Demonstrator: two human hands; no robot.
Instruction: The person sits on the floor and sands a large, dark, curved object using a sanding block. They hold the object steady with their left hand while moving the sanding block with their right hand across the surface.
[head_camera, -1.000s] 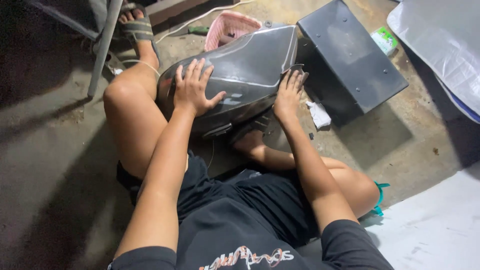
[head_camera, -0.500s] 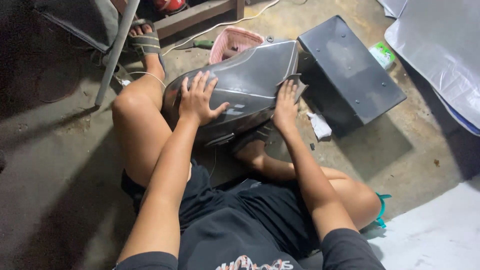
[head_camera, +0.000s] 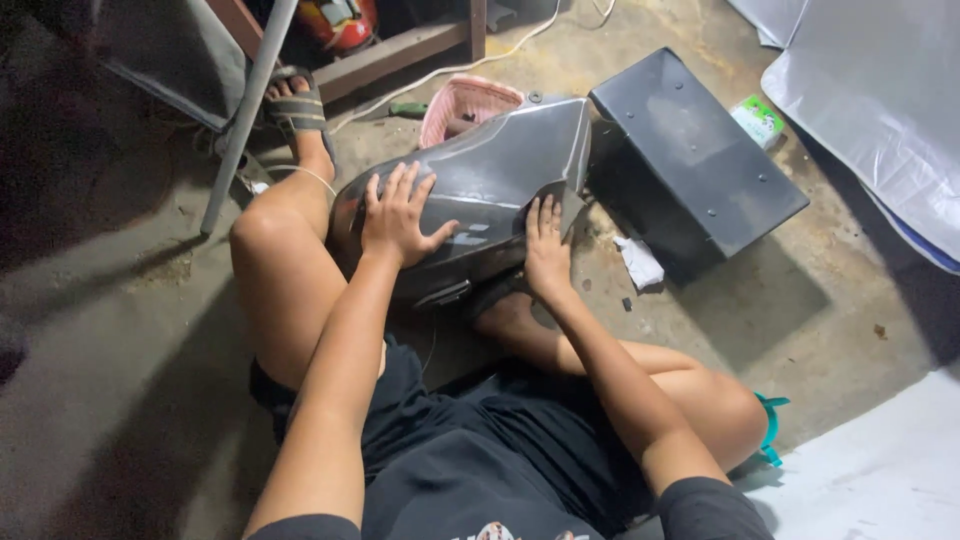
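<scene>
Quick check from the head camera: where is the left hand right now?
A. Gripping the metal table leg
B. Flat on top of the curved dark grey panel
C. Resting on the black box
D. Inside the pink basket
B: the left hand lies spread, fingers open, on the upper face of the curved dark grey panel, while the right hand presses its lower edge.

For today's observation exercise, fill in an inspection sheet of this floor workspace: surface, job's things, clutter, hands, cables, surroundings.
Surface: bare concrete floor, stained.
Job's things: curved grey panel resting on the person's legs.
Clutter: black box, pink basket, crumpled white scrap, small green packet.
Hands: left hand spread flat on the panel; right hand flat at its lower edge.
Cables: white cable across the floor.
Surroundings: metal leg, grey sheets.
</scene>
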